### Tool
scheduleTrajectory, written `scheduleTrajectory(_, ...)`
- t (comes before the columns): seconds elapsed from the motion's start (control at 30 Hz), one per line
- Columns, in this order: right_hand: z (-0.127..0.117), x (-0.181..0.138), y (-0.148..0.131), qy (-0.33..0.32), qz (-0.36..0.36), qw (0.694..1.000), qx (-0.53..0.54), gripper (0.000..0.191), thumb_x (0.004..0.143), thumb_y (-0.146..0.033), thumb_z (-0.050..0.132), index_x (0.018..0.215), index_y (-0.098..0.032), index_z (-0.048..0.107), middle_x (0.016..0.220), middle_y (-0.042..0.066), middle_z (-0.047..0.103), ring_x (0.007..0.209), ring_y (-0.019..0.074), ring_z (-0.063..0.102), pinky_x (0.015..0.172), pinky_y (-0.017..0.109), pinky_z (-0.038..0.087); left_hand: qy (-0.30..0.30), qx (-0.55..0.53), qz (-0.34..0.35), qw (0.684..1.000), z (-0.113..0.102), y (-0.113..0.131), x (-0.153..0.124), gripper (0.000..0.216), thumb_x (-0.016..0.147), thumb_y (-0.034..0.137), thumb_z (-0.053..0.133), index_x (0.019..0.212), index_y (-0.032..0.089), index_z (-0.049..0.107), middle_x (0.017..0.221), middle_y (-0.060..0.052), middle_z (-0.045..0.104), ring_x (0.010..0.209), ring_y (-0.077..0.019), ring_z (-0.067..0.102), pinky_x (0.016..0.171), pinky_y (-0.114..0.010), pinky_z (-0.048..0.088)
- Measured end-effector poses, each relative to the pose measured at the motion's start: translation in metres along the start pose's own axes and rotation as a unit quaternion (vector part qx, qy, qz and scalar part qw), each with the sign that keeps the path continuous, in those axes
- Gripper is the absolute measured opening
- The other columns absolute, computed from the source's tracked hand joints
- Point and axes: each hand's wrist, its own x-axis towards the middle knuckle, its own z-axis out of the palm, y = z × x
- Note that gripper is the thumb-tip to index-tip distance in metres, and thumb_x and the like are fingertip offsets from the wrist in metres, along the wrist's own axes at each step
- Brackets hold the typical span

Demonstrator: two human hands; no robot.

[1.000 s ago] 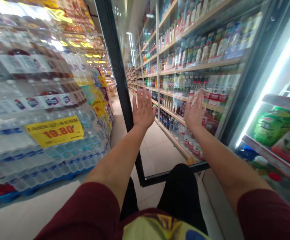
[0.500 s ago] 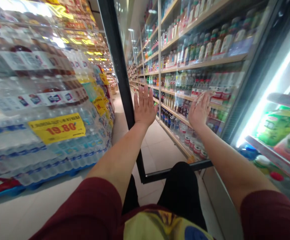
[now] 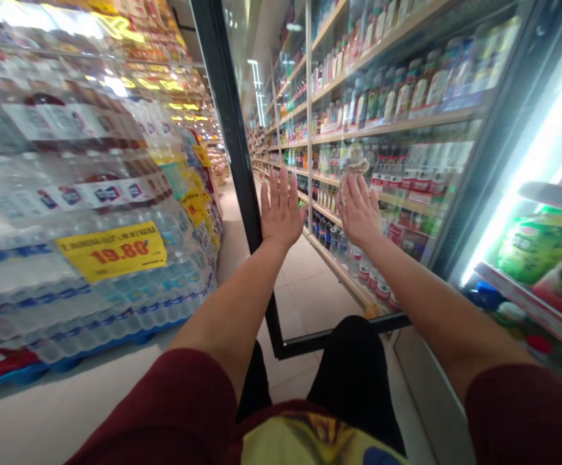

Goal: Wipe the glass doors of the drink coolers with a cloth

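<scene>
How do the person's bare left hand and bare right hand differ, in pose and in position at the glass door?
The bare left hand has spread fingers; the bare right hand has them closer together. The left hand is beside the upright black door frame, the right hand further across the clear glass pane. A pale, crumpled, cloth-like piece shows at the right hand's fingertips, none at the left hand's. Both show their backs, fingers upward.

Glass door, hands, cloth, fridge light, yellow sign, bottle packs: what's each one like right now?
Glass door: swung open
Left hand: flat on the glass door, fingers spread
Right hand: flattened over the cloth
Cloth: crumpled
Fridge light: on
Yellow sign: tilted
Bottle packs: stacked
</scene>
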Motion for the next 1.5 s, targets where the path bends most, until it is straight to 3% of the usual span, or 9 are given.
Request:
scheduleTrajectory(0.2,0.006,-0.006,0.019,0.095,0.219,0.971,0.008,0.072,0.11,-0.04,0.017,0.171,-0.001,0.023,0.177,0.026,0.02,0.166,0.0375,0.018,0.127,0.074,0.023,-0.003,-0.033,-0.007,0.999,-0.002,0.001,-0.001,0.08,0.104,0.035,0.054,0.173,0.013,0.02,0.179,-0.011,0.013,0.163,-0.0244,-0.015,0.135,-0.058,-0.007)
scheduleTrajectory(0.37,0.011,-0.015,0.016,0.019,0.049,0.999,0.011,0.064,0.11,-0.044,0.032,0.168,-0.02,0.041,0.177,0.009,0.032,0.167,0.0241,0.019,0.136,0.055,0.016,-0.001,-0.053,-0.004,0.999,-0.001,-0.001,-0.001,0.075,0.106,0.037,0.051,0.172,0.012,0.024,0.179,-0.012,0.015,0.163,-0.0255,-0.014,0.136,-0.058,-0.007)
scheduleTrajectory(0.53,0.021,-0.022,0.027,0.092,0.215,0.972,0.015,0.073,0.111,-0.043,0.012,0.172,-0.002,0.021,0.177,0.027,0.019,0.167,0.0352,0.015,0.127,0.074,0.024,0.01,-0.063,-0.011,0.998,0.002,-0.002,-0.001,0.083,0.101,0.039,0.057,0.172,0.018,0.018,0.18,-0.004,0.011,0.163,-0.0184,-0.02,0.138,-0.061,-0.003)
scheduleTrajectory(0.73,0.032,-0.04,0.013,0.011,0.025,0.999,0.017,0.064,0.112,-0.048,0.026,0.168,-0.022,0.041,0.176,0.009,0.034,0.167,0.0251,0.02,0.135,0.057,0.015,0.015,-0.089,-0.005,0.996,0.002,-0.003,0.0,0.075,0.105,0.041,0.052,0.17,0.013,0.027,0.179,-0.014,0.016,0.164,-0.0268,-0.013,0.135,-0.06,-0.008)
scheduleTrajectory(0.9,0.038,-0.048,0.031,0.114,0.203,0.972,0.018,0.071,0.112,-0.043,0.012,0.173,-0.01,0.024,0.176,0.023,0.024,0.166,0.0347,0.02,0.127,0.074,0.023,0.002,-0.096,-0.013,0.995,0.003,-0.004,0.002,0.076,0.105,0.042,0.053,0.171,0.013,0.026,0.18,-0.015,0.016,0.165,-0.0301,-0.011,0.134,-0.061,-0.01)
scheduleTrajectory(1.07,0.035,-0.048,0.046,0.04,0.114,0.993,0.009,0.068,0.111,-0.048,0.023,0.169,-0.016,0.038,0.176,0.013,0.033,0.167,0.0269,0.02,0.134,0.06,0.018,-0.002,-0.097,-0.02,0.995,0.001,-0.004,0.003,0.077,0.106,0.044,0.054,0.171,0.014,0.026,0.18,-0.014,0.016,0.165,-0.0305,-0.01,0.134,-0.059,-0.01)
scheduleTrajectory(1.23,0.019,-0.023,0.047,0.089,0.225,0.97,-0.003,0.07,0.111,-0.038,0.015,0.173,-0.005,0.021,0.179,0.022,0.018,0.168,0.0326,0.013,0.13,0.068,0.024,-0.004,-0.077,-0.024,0.997,-0.002,0.0,0.003,0.075,0.106,0.04,0.053,0.171,0.014,0.027,0.179,-0.015,0.018,0.165,-0.0281,-0.009,0.135,-0.057,-0.008)
scheduleTrajectory(1.4,0.006,0.009,0.024,0.023,0.036,0.999,-0.031,0.063,0.113,-0.039,0.024,0.173,-0.018,0.03,0.179,0.01,0.025,0.168,0.0268,0.014,0.134,0.061,0.016,-0.014,-0.082,-0.034,0.996,-0.005,0.003,0.004,0.074,0.107,0.042,0.051,0.171,0.015,0.027,0.179,-0.014,0.019,0.165,-0.0279,-0.009,0.135,-0.059,-0.008)
scheduleTrajectory(1.5,-0.001,0.03,0.011,0.077,0.1,0.992,-0.016,0.064,0.115,-0.037,0.013,0.175,-0.015,0.021,0.179,0.014,0.022,0.168,0.0307,0.014,0.13,0.069,0.019,-0.021,-0.083,-0.039,0.996,-0.006,0.004,0.004,0.074,0.107,0.041,0.052,0.171,0.015,0.026,0.18,-0.014,0.018,0.165,-0.0287,-0.009,0.135,-0.058,-0.009)
